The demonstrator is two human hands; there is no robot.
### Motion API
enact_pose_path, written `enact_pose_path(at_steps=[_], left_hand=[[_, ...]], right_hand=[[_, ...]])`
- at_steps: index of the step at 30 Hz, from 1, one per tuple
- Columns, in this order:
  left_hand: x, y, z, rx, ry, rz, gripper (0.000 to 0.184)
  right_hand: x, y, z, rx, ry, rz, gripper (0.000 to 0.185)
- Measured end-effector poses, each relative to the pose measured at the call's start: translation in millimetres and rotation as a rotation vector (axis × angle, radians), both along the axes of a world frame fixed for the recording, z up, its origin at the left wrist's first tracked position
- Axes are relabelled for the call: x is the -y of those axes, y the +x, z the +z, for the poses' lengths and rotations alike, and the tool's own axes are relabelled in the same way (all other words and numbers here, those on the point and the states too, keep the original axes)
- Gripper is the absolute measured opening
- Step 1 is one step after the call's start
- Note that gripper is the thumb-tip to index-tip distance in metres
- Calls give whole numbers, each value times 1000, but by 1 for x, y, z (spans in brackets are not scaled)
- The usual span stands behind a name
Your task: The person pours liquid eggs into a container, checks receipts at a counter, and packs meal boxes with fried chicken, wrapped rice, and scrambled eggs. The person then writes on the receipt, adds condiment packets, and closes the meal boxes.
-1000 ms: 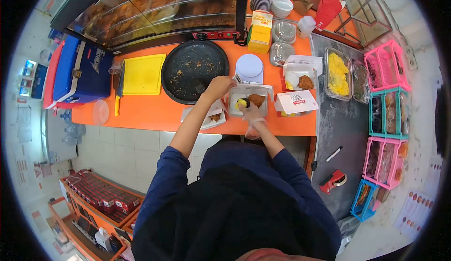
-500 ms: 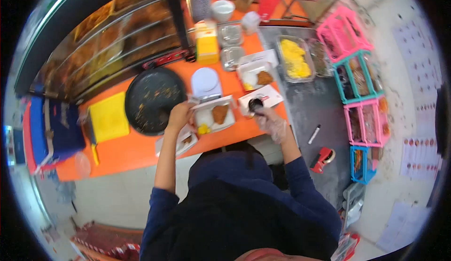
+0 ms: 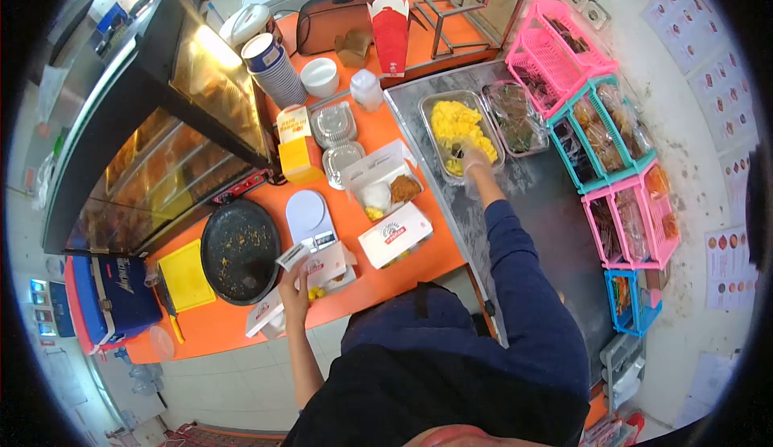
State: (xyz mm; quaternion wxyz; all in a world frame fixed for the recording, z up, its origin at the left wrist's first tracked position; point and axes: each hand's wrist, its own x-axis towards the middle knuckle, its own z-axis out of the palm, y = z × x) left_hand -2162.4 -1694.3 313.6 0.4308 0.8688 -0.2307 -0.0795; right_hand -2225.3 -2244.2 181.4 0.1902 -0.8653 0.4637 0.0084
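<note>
My gloved right hand is down in a foil tray of yellow scrambled egg. It is closed around a small dark scoop, partly hidden by egg and fingers. My bare left hand pinches the raised flap of a white takeaway box, with a bit of egg visible at its side. To its right sits a box with its lid partly down. Behind that, an open box holds rice, egg and a browned fried piece. Another white box lies below my left hand.
A white scale and a round black pan stand on the orange table. Left are a yellow board and a yellow-handled knife. Clear containers and stacked cups stand behind. Coloured baskets line the right wall.
My right hand has moved from above a box to the egg tray, carrying the scoop. The left hand stays at its box, whose lid has come further over. The camera view has shifted.
</note>
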Motion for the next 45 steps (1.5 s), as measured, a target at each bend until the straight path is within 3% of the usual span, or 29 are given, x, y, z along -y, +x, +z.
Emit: enact_pose_path(at_steps=[1, 3, 6, 10, 12, 13, 14, 16, 17, 19, 21, 23, 24, 27, 29, 30, 31, 33, 36, 37, 39, 41, 42, 43, 45], left_hand=[[6, -8, 0, 12, 4, 4, 26], [21, -22, 4, -19, 55, 75, 27], [35, -39, -4, -59, 29, 131, 27], [49, -59, -15, -116, 18, 197, 26], [59, -64, -8, -77, 28, 209, 26], [64, -66, -5, -31, 34, 209, 26], [66, -69, -2, -36, 33, 210, 26], [71, -65, 1, 2, 18, 262, 25], [73, -64, 3, 5, 12, 271, 25], [72, -61, 11, 57, 53, 324, 25], [63, -58, 10, 76, 56, 332, 25], [48, -54, -2, 4, -116, 406, 24], [47, -55, 8, 85, 1, 426, 24], [29, -55, 31, 155, 24, 490, 23], [-7, -50, 12, 273, 72, 506, 22], [-23, -50, 9, 319, 153, 546, 22], [-43, -54, 6, 366, 244, 598, 22], [-93, -57, -14, 464, 277, 714, 24], [-144, -64, -20, 517, 264, 1054, 29], [-163, -68, -25, 488, 197, 1165, 30], [-209, -72, -57, 303, 321, 1281, 31], [-258, -72, -98, -135, 589, 1104, 35], [-272, -70, -115, -319, 521, 1004, 39], [-282, -67, -130, -499, 450, 896, 43], [-289, -60, -161, -476, 263, 810, 43]], right_hand=[[5, 5, -11, 286, 109, -116, 37], [-1, 2, -9, 263, 135, -33, 42], [3, 9, -29, 155, -150, 74, 50], [-2, 22, -17, 368, 70, -128, 52], [-1, 28, 15, 205, 221, -238, 54], [2, 28, 23, 95, 286, -286, 68], [7, 20, 21, 90, 284, -285, 68], [17, 9, 23, -6, 189, 23, 53], [11, 5, 43, -3, 183, 32, 53], [-9, -6, 104, -338, 104, 383, 41], [-5, -5, 106, -361, 135, 371, 44], [9, -7, 89, -386, 175, 352, 48], [24, -7, 61, -277, 202, 341, 55], [44, -25, 24, -100, 231, 287, 70], [49, -47, -4, 251, 698, -182, 56], [45, -58, 5, 428, 873, -229, 45], [33, -67, 21, 599, 1058, -268, 34], [-10, -67, 86, 734, 1154, -226, 21], [-73, -35, 135, 204, 1156, -101, 33], [-104, -28, 138, 150, 1269, 27, 32], [-185, -19, 159, 76, 1402, 235, 33], [-278, -8, 168, -123, 1436, 383, 34], [-325, -5, 170, -300, 1431, 434, 34], [-372, -8, 175, -295, 1487, 459, 35], [-447, -9, 157, -369, 1603, 517, 37]])
